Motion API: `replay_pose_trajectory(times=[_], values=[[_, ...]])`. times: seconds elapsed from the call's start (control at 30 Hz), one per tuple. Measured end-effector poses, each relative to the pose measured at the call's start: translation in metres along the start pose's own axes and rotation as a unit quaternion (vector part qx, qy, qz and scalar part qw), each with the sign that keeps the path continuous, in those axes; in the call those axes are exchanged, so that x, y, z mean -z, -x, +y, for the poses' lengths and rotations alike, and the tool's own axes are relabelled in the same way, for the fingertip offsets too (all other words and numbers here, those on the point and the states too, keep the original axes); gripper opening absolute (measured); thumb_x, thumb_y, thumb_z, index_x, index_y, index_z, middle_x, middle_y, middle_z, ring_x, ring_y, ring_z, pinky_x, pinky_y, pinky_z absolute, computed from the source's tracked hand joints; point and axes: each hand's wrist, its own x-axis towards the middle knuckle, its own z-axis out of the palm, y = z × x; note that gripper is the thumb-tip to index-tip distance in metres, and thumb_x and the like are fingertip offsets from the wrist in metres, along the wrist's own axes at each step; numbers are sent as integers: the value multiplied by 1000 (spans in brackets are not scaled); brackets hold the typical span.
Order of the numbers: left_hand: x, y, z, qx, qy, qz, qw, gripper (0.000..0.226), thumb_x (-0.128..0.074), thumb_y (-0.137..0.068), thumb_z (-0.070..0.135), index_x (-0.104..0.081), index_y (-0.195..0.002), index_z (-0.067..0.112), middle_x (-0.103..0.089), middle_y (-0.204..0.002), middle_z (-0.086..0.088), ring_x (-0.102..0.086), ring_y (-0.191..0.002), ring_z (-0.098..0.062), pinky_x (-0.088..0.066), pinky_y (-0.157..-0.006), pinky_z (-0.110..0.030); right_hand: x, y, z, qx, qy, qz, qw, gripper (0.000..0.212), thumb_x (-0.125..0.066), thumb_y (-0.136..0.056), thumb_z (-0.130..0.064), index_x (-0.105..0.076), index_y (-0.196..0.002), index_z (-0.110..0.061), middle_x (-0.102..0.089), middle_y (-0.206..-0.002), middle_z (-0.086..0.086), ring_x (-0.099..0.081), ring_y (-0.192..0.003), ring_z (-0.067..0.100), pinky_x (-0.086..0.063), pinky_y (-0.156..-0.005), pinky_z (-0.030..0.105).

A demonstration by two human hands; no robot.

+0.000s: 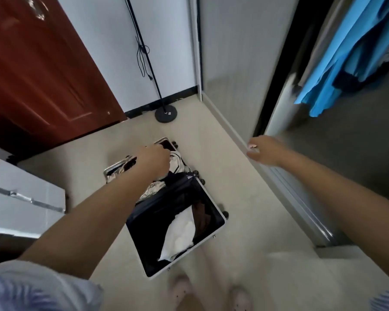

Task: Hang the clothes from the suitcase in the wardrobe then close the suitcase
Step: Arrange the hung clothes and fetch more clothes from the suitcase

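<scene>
An open suitcase (166, 212) is seen lying flat on the floor (222, 153), both halves holding clothes (180, 234). The left hand (152, 159) is lowered over the far half, fingers curled down among the garments; whether fabric is gripped cannot be told. The right hand (264, 151) is held beside the wardrobe (234, 63), loosely curled, holding nothing. A blue garment (346, 63) is seen hanging inside.

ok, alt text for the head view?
Left hand reaches into the open suitcase of clothes on the floor; right hand is by the wardrobe door. Blue garment hangs inside.
</scene>
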Motion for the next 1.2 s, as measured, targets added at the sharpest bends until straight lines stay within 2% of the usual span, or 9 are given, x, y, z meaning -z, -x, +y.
replay_pose_trajectory(times=[0.13, 0.27, 0.43, 0.6, 0.67, 0.8, 0.97, 1.1, 1.2], values=[[-64, 15, -13, -32, 19, 11, 999, 33, -36, -95, 16, -52, -122, 10, -55, -124, -9, -50, -117, -28, -40, -93, -36, -67, 10, -18, -49, -20, -71, 996, 35, -46, -94, -22, -52, -124, -6, -52, -132, 11, -46, -122, 25, -36, -95, 27], [-146, 20, -37, -95, 38, -43, 994, 31, -32, -97, 22, -48, -120, 10, -51, -123, -11, -48, -115, -29, -41, -88, -37, -144, 12, -50, -114, -54, -132, 983, 28, -46, -93, -19, -56, -116, -5, -58, -124, 11, -52, -115, 24, -39, -91, 27], [-263, 30, -78, -146, 47, -118, 981, 24, -34, -97, 20, -49, -112, 10, -54, -115, -8, -51, -109, -26, -42, -82, -34, -277, 0, -110, -201, -105, -184, 956, 25, -44, -92, -14, -58, -110, -2, -61, -117, 16, -54, -110, 28, -40, -85, 27], [-377, 37, -79, -77, 112, -223, 965, 24, -37, -95, 16, -50, -114, 8, -55, -113, -8, -53, -108, -25, -40, -80, -31, -406, 25, -153, -219, -162, -261, 926, 27, -46, -92, -13, -57, -115, -2, -62, -117, 14, -55, -110, 26, -37, -83, 24], [-425, 33, -65, -40, 155, -266, 951, 25, -36, -95, 18, -50, -114, 8, -55, -115, -9, -53, -108, -27, -40, -79, -31, -460, 27, -155, -215, -155, -313, 912, 31, -44, -93, -14, -54, -121, -7, -60, -122, 11, -54, -113, 24, -38, -84, 22], [-488, 15, -27, -22, 239, -304, 922, 24, -35, -95, 17, -50, -108, 4, -55, -111, -12, -53, -104, -29, -42, -78, -35, -528, 3, -144, -229, -131, -353, 898, 35, -42, -93, -15, -50, -126, -8, -57, -127, 11, -50, -118, 24, -38, -87, 22], [-576, -17, 22, -4, 280, -341, 897, 29, -36, -97, 21, -49, -118, 7, -54, -116, -10, -52, -106, -27, -41, -78, -33, -615, -49, -115, -207, -95, -350, 909, 39, -41, -92, -11, -44, -131, -12, -56, -125, 12, -51, -115, 26, -41, -90, 28], [-637, -39, 59, 104, 354, -344, 864, 31, -44, -94, 26, -47, -117, 6, -54, -116, -11, -52, -106, -28, -40, -74, -33, -664, -103, -86, -110, 19, -332, 937, 53, -40, -91, -8, -27, -141, -18, -41, -133, 12, -42, -121, 30, -41, -93, 38], [-674, -53, 81, 161, 376, -342, 846, 58, -56, -87, 38, -35, -131, 8, -46, -126, -15, -48, -115, -33, -43, -85, -39, -693, -136, -66, -71, 48, -268, 960, 74, -45, -91, -8, -2, -147, -30, -31, -139, 10, -40, -119, 29, -42, -87, 37]])
